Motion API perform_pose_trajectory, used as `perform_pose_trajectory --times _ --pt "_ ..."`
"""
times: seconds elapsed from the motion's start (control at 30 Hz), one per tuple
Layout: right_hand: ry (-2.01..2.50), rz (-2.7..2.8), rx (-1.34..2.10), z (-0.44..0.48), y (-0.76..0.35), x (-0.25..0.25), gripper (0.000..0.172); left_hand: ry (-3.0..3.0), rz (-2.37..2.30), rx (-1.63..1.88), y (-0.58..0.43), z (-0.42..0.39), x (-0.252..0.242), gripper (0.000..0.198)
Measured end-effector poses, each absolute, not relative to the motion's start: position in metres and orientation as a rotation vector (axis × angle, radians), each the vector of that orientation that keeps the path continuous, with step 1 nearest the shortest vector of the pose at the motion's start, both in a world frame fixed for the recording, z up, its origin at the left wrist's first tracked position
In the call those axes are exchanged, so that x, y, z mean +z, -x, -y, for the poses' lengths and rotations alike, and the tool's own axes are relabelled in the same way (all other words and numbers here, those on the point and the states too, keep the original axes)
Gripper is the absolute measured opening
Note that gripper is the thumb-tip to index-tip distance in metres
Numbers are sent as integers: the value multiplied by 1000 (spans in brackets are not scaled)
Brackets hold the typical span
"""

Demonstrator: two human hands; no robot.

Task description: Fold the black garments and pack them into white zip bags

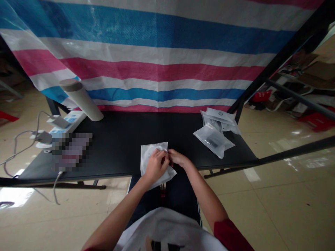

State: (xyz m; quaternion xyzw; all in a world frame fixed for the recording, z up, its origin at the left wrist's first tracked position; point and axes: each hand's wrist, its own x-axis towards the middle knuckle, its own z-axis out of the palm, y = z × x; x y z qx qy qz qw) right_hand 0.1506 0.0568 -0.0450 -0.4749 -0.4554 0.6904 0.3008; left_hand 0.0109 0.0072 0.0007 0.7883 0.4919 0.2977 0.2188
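We are pinching a white pouch (146, 160) at lower centre, left hand (156, 166) and right hand (178, 157) together on it, resting over a black table (131, 132), more pouches (214, 134) lying right of centre.

I'm wearing a white T-shirt (167, 230) with a dark print (162, 245) on the front, though only a sliver of it shows from up here. The shirt has dark red sleeves: the left sleeve (230, 237) shows clearly, while only a thin edge of the right sleeve (87, 249) is in view. My dark navy trousers (180, 198) have a thin pale stripe (199, 212) down the outer side. My right hand (156, 166), my left hand (178, 157) and my forearms are bare.
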Motion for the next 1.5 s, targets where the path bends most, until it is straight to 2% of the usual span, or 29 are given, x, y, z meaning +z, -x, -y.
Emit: perform_pose_trajectory --times 0.13,0.23,0.5,0.57,0.67,0.73,0.87,0.97,1.13,1.2,1.33,1.5 --pt "1152 1083 1722 -52 -144 -48 29 -2215 -1354 884 -13 -5 -3 24" --pt "1075 1189 1772 -48 -141 -50 31 -2249 -1361 878 -14 -4 -5 22" --pt "1320 1239 1659 -50 -146 -41 42 -2387 -1413 777 -10 -7 -3 23" --pt "1361 1425 1489 -49 -153 -29 42 -2420 -1434 740 -8 -9 -2 22" --pt "1386 1583 1141 -44 -162 -13 28 -2427 -1449 741 -7 -9 -2 23" --pt "1360 1615 1065 -39 -166 -10 24 -2410 -1462 776 -8 -7 -3 22" --pt "1206 1629 1202 -34 -172 -19 31 -2422 -1494 730 -6 -7 -5 21" --pt "1292 1443 1239 -28 -183 -27 33 -2450 -1463 667 1 -7 -4 26" --pt "1310 1490 1528 -10 -198 -31 30 -2567 -1314 634 6 3 1 54" --pt "1229 1517 1629 -3 -197 -32 32 -2631 -1224 572 3 8 -1 48" --pt "1129 1450 1671 3 -190 -34 34 -2645 -1200 552 1 12 -12 12" --pt "1146 1244 1614 -2 -178 -38 40 -2593 -1226 743 1 11 -23 25"
